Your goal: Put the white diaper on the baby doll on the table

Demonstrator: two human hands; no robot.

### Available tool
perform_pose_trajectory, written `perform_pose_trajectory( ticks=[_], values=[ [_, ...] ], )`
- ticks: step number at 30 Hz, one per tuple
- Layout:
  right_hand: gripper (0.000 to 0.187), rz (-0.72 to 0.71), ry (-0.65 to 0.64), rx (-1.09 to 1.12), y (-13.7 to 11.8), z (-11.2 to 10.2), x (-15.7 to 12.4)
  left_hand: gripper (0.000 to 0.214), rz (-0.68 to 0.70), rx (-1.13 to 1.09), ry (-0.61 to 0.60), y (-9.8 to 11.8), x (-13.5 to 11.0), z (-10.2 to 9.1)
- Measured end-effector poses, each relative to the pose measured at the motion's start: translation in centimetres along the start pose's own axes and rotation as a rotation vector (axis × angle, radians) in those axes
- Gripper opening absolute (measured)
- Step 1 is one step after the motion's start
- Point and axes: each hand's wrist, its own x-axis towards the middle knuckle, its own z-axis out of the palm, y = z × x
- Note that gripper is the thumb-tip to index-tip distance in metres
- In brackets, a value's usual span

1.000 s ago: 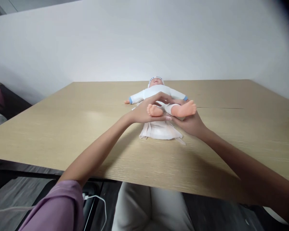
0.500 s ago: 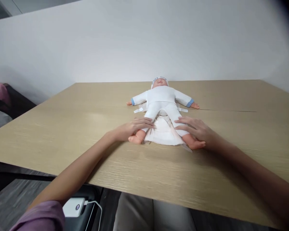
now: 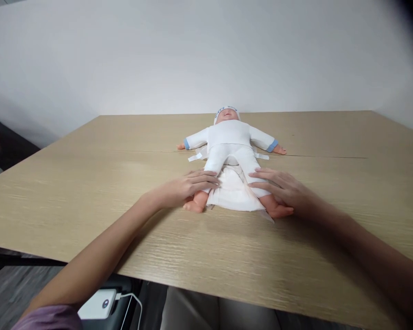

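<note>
While it lay on its back with its head pointing away from the person, the white-clad baby doll (image 3: 230, 134) with smooth pink plastic limbs was spread out flat, arms flung wide and legs parted. Its soft cloth suit ended in blue cuffs (image 3: 272, 145) at the wrists, and a white knitted-looking cap (image 3: 222, 110) with dark blue lettering hugged its round head. Under the doll's hips lay a white, padded, softly creased diaper (image 3: 233, 190), its front panel fanning out between the doll's legs toward the person; thin, flat tabs stuck out on both sides of the doll's waist.

The left hand (image 3: 197, 184) rested on the doll's leg nearest it, just above the bare foot, its fingers nearly straight over the cloth and not clenched. The right hand (image 3: 278, 183) lay in the same manner on the doll's other leg, fingers long and slightly parted, the hand unclosed; both thumbs were hard to make out.

Beneath the doll stretched a pale, wood-grained tabletop (image 3: 89, 183), slightly glossy, with a thin, straight seam (image 3: 326, 156) running level with the doll's hands. Beyond the doll's head rose a smooth, whitish wall (image 3: 206, 55). Nearer the person than the doll, below the table edge, sat a white, rounded-cornered plastic device (image 3: 98, 305) with a slim white cable (image 3: 137, 300).
</note>
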Motion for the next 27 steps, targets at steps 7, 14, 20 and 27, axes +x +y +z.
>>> perform_pose_trajectory(
  ticks=[7,14,20,27],
  values=[
    [0.046,0.032,-0.072,0.126,0.4,-0.9,0.0,0.069,-0.069,-0.058,-0.017,0.1,-0.2,-0.3],
    [0.043,0.142,-0.058,0.213,-1.9,-2.6,1.2,0.057,-0.21,-0.151,-0.076,1.0,0.2,-1.6],
    [0.055,0.093,0.009,-0.205,-6.2,-1.3,2.0,0.057,-0.349,-0.031,0.057,3.9,1.4,0.4],
    [0.037,0.063,0.088,-0.315,-6.0,0.4,1.8,0.024,-0.383,0.133,0.144,4.2,2.4,2.9]
  ],
)
